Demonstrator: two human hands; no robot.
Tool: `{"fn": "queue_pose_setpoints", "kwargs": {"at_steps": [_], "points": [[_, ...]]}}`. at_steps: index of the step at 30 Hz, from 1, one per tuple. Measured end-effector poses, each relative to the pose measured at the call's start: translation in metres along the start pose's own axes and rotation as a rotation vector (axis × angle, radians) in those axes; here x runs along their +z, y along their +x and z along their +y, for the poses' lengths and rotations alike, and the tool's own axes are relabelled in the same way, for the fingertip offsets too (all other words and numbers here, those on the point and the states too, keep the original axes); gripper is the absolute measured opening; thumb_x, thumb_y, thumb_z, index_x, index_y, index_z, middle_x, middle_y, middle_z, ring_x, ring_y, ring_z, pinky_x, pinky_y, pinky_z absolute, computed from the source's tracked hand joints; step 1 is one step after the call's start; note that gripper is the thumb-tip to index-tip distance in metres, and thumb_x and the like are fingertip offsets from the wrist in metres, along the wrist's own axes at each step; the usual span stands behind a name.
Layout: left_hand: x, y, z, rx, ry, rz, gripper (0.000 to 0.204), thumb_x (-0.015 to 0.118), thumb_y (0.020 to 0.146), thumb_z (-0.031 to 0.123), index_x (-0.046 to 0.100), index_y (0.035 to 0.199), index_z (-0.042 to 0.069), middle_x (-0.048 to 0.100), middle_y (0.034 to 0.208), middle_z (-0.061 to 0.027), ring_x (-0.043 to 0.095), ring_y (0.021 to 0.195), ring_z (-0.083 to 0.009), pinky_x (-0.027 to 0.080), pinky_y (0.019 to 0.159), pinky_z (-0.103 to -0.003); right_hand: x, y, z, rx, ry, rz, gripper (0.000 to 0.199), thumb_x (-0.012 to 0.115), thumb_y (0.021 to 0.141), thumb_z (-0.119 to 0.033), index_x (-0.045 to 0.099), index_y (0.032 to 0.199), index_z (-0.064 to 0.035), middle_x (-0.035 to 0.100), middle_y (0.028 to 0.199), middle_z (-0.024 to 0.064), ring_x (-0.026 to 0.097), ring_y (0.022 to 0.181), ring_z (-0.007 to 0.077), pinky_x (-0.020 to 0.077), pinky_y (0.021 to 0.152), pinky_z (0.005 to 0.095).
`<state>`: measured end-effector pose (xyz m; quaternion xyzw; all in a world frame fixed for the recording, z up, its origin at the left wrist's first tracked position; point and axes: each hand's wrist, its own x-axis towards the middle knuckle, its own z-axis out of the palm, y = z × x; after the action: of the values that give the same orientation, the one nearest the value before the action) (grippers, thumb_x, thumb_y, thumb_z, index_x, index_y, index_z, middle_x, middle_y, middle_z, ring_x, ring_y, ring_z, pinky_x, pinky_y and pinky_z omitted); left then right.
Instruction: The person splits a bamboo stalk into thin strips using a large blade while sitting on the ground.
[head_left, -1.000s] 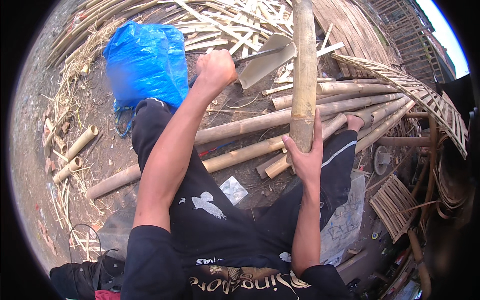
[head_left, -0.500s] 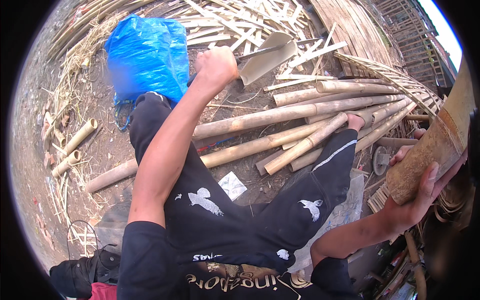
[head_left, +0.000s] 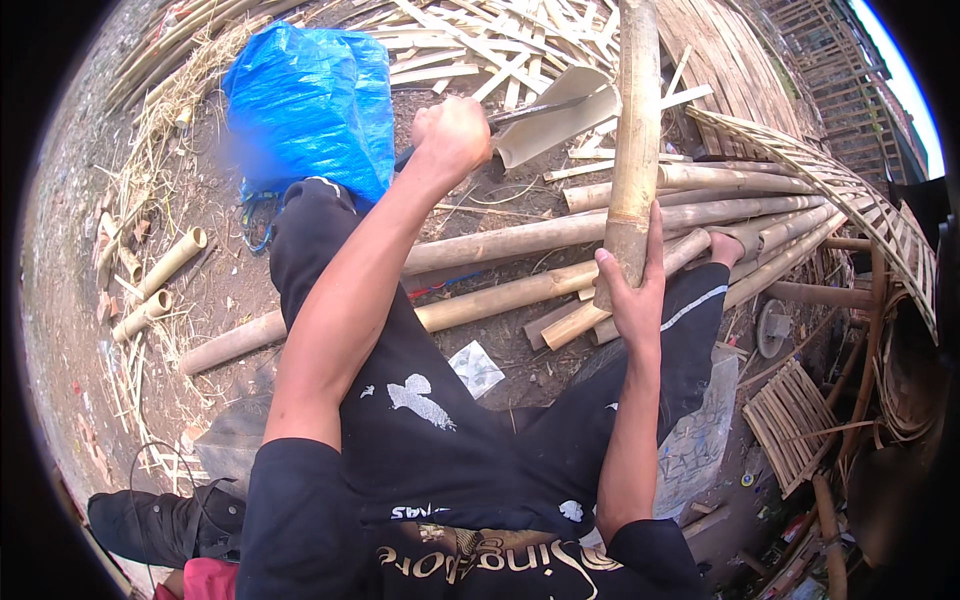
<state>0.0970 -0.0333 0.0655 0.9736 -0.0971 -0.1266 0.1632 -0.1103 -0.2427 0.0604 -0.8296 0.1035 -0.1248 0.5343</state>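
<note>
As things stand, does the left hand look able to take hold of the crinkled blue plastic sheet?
Probably not straight away: the left hand is closed around a long, dark metal knife, which it would likely need to release first. The blue sheet lies close by, apparently uncovered.

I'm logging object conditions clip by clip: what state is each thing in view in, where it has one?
Left hand: closed around the knife.
Right hand: gripping the bamboo pole near its lower end.
Knife: bare-bladed.
Bamboo pole: unsplit where visible.
Pale curved piece: split lengthwise.
Blue plastic: crumpled.
Bamboo strips: split, loosely piled.
Long poles: unsplit, lying down.
Short tubes: open-ended, lying down.
</note>
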Motion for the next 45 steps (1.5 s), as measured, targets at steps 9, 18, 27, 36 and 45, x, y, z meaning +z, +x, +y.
{"fn": "queue_pose_setpoints", "kwargs": {"at_steps": [9, 18, 27, 36, 45], "points": [[0.005, -0.001, -0.018, 0.036, -0.028, 0.075, 0.025, 0.063, 0.071, 0.009, 0.074, 0.09, -0.003, 0.071, 0.097, -0.0262, 0.07, 0.097, -0.0409, 0.057, 0.086, -0.046, -0.046, -0.007, -0.109, 0.026, 0.534, 0.0, 0.088, 0.058, 0.088, -0.014, 0.008, 0.16, -0.0149, 0.049, 0.122, 0.0216, 0.059, 0.089, 0.0229, 0.0567, 0.057, 0.032], [0.007, 0.003, -0.014, 0.012, 0.0, 0.045, 0.027, 0.065, 0.071, 0.01, 0.074, 0.093, -0.003, 0.071, 0.1, -0.0252, 0.07, 0.098, -0.0398, 0.057, 0.087, -0.046, -0.034, 0.031, -0.122, -0.593, -0.177, 0.688, 0.089, 0.061, 0.096, -0.025, 0.0, 0.16, -0.0121, 0.044, 0.133, 0.0274, 0.063, 0.094, 0.0321, 0.0576, 0.074, 0.037], [0.02, 0.009, -0.012, 0.017, 0.133, -0.046, 0.025, 0.066, 0.073, 0.011, 0.075, 0.094, 0.001, 0.073, 0.098, -0.0223, 0.072, 0.093, -0.0367, 0.058, 0.082, -0.043, 0.016, -0.023, 0.001, 0.024, -0.107, 0.071, 0.079, 0.065, 0.093, -0.009, 0.022, 0.159, -0.0112, 0.054, 0.14, 0.0194, 0.062, 0.112, 0.0229, 0.0509, 0.095, 0.0331], [0.03, 0.006, -0.025, -0.006, 0.041, 0.019, 0.027, 0.065, 0.071, 0.017, 0.075, 0.089, -0.001, 0.072, 0.091, -0.0241, 0.072, 0.088, -0.0391, 0.058, 0.078, -0.045, -0.053, -0.029, -0.119, 0.586, 0.947, -0.037, 0.053, 0.05, 0.103, -0.039, 0.039, 0.138, -0.0009, 0.054, 0.1, 0.0208, 0.057, 0.064, 0.0215, 0.0522, 0.048, 0.0305], [0.033, -0.002, -0.041, -0.032, -0.002, 0.015, 0.028, 0.068, 0.071, 0.017, 0.075, 0.089, -0.002, 0.072, 0.092, -0.0251, 0.072, 0.09, -0.0394, 0.058, 0.08, -0.045, -0.086, -0.003, -0.205, -0.494, 0.041, 0.582, 0.08, 0.058, 0.099, -0.031, 0.006, 0.15, 0.0024, 0.043, 0.12, 0.0262, 0.057, 0.08, 0.0264, 0.0568, 0.061, 0.0332]]}}
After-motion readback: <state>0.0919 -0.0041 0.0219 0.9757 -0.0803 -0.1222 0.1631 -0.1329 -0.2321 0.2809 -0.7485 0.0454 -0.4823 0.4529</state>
